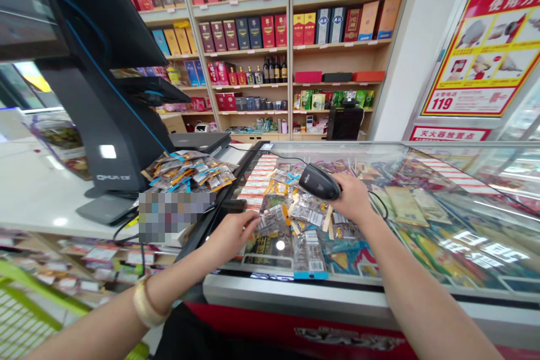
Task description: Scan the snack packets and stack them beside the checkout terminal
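My right hand (pixel 353 196) grips a black handheld barcode scanner (pixel 317 181), its head pointing left over the glass freezer top. My left hand (pixel 236 233) pinches the edge of a small clear snack packet (pixel 272 220) with an orange strip at one end. Beneath and around both hands lie several similar packets, some showing printed barcodes. One packet with a blue edge (pixel 310 256) rests nearest the front rim. To the left, a heap of the same kind of packets (pixel 189 171) is piled beside the checkout screen stand.
A dark checkout terminal (pixel 105 124) stands on the white counter (pixel 25 191) at left. The glass-topped freezer (pixel 442 180) stretches right, with flat packages (pixel 405 206) visible there. Shelves of boxed goods (pixel 248 31) line the back. A green basket (pixel 29 309) sits at lower left.
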Demonstrator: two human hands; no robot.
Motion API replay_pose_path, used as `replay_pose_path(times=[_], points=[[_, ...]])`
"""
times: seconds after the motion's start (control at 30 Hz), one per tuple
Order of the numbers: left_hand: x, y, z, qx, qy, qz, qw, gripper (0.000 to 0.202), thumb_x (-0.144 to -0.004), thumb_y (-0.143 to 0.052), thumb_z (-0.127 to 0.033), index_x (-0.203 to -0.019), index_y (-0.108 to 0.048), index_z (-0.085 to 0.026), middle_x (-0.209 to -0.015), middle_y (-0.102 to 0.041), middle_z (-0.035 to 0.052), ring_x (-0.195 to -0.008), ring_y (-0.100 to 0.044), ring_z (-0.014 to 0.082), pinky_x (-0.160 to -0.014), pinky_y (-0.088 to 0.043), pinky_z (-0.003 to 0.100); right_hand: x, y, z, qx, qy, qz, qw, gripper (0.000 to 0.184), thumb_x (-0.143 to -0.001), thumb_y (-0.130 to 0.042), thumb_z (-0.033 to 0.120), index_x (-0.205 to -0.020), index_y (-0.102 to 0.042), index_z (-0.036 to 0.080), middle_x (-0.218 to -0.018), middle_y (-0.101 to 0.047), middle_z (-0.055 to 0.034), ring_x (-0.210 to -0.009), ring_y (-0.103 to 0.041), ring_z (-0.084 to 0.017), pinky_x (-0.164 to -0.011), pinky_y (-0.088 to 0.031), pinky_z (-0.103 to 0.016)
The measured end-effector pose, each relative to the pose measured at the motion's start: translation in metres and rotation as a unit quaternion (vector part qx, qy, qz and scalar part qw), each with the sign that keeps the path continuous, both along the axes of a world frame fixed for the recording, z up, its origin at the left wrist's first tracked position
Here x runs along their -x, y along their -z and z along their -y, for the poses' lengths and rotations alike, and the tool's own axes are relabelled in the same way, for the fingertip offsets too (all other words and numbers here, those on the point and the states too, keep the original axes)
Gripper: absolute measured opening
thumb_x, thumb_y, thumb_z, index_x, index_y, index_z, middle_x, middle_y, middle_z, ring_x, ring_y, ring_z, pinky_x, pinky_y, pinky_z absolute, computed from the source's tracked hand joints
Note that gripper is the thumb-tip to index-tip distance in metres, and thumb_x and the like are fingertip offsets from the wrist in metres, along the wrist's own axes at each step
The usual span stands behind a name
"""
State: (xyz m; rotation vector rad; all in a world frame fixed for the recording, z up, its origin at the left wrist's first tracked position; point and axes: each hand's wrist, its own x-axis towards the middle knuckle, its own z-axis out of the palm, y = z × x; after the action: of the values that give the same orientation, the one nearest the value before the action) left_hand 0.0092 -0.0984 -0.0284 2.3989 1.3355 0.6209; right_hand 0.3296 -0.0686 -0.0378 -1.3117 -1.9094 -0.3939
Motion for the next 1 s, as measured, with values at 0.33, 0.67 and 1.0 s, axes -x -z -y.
replay_pose_path(times=[0.33, 0.67, 1.0], points=[[0.014, -0.019, -0.023, 0.013, -0.08, 0.057, 0.995, 0.041, -0.086, -0.041, -0.047, -0.082, -0.07, -0.018, -0.062, -0.065, 0.0008, -0.054, -0.056, 0.0171, -0.055, -0.044, 0.025, 0.015, -0.005, 0.008, 0.04, -0.096, 0.052, 0.993, 0.03, -0.065, -0.068, 0.029, -0.094, -0.069, 0.022, -0.093, -0.074, -0.0074, -0.087, -0.066, -0.024, -0.076, -0.046, -0.033], [0.004, -0.028, -0.02, -0.006, -0.055, 0.038, 0.998, 0.042, -0.087, -0.04, -0.044, -0.097, -0.072, -0.019, -0.07, -0.07, 0.0014, -0.062, -0.06, 0.0189, -0.061, -0.047, 0.026, 0.027, -0.01, 0.013, 0.105, -0.095, 0.106, 0.984, 0.01, -0.068, -0.061, 0.022, -0.078, -0.064, 0.023, -0.077, -0.069, -0.003, -0.074, -0.063, -0.02, -0.067, -0.039, -0.029], [0.06, -0.053, -0.054, -0.019, -0.213, 0.141, 0.967, 0.034, -0.083, -0.045, -0.048, -0.074, -0.061, -0.019, -0.047, -0.051, -0.0018, -0.043, -0.049, 0.0157, -0.047, -0.038, 0.027, 0.015, -0.005, 0.009, 0.056, -0.095, 0.052, 0.992, 0.028, -0.066, -0.06, 0.021, -0.092, -0.07, 0.021, -0.092, -0.074, -0.0075, -0.084, -0.067, -0.024, -0.074, -0.047, -0.032]])
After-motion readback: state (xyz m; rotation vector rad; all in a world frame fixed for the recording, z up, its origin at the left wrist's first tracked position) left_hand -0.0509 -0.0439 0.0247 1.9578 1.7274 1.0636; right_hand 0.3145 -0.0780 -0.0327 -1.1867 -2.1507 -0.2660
